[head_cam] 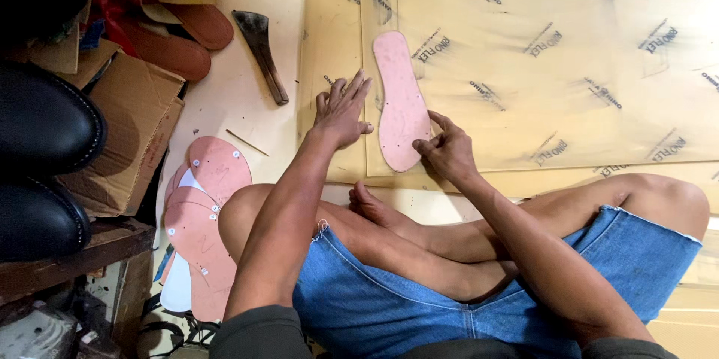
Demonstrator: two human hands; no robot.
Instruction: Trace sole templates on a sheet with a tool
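Pressing rather than clasping, the right hand (pixel 448 151) is resting its fingertips on the lower right edge of a pink sole-shaped template (pixel 401 101), its fingers curled but closed around nothing. Just left of the template, the left hand (pixel 342 112) is lying flat with its fingers spread apart, the index finger reaching up to touch the template's left edge — an open, splayed grip, holding nothing.

That template is lying lengthwise on a large tan sheet with repeated dark print (pixel 569 59), narrow end toward the person and rounded end away. The sheet is spreading far to the right of the template and is lying over more tan sheets on the floor.

Below the template, the person is sitting cross-legged in blue denim shorts (pixel 389 306), one bare foot (pixel 374 208) pointing up just beneath the sheet's near edge.

Left of the template, past the left hand, a dark wedge-shaped tool (pixel 261 50) is lying on the pale floor. Farther left and lower, a stack of pink and white sole cutouts (pixel 202 217) is fanning out beside the person's knee. Beyond these — at the far left — cardboard boxes (pixel 123 131), reddish-brown soles (pixel 180 41) and black shiny shoes (pixel 41 164) are crowding together.
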